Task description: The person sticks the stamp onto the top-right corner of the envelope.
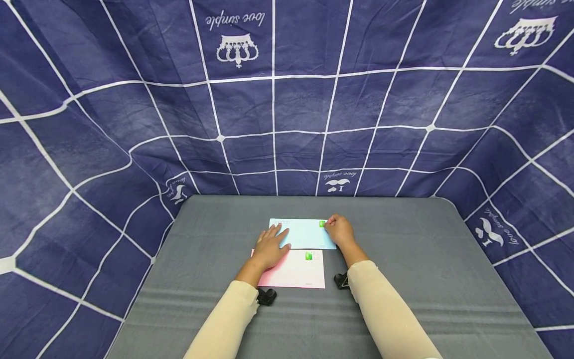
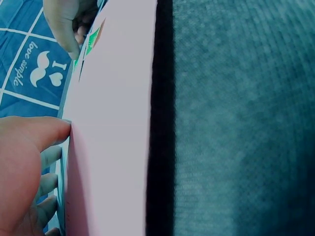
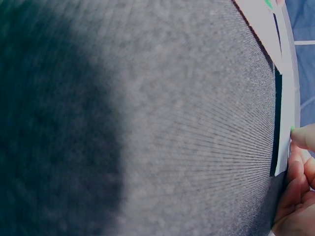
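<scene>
A light blue envelope lies on the grey table, with a green stamp at its upper right corner. My right hand is at that corner, fingers curled and fingertips at the stamp. In the right wrist view, the right thumb meets a small green edge on the envelope. My left hand rests with spread fingers on the blue envelope's left part. Its thumb lies by the upper edge of a pink envelope, which bears its own green stamp.
The pink envelope lies just nearer me than the blue one, their long edges together. Dark blue cloth with white lines hangs behind the grey table and at both sides. Black wrist devices sit under both cream sleeves.
</scene>
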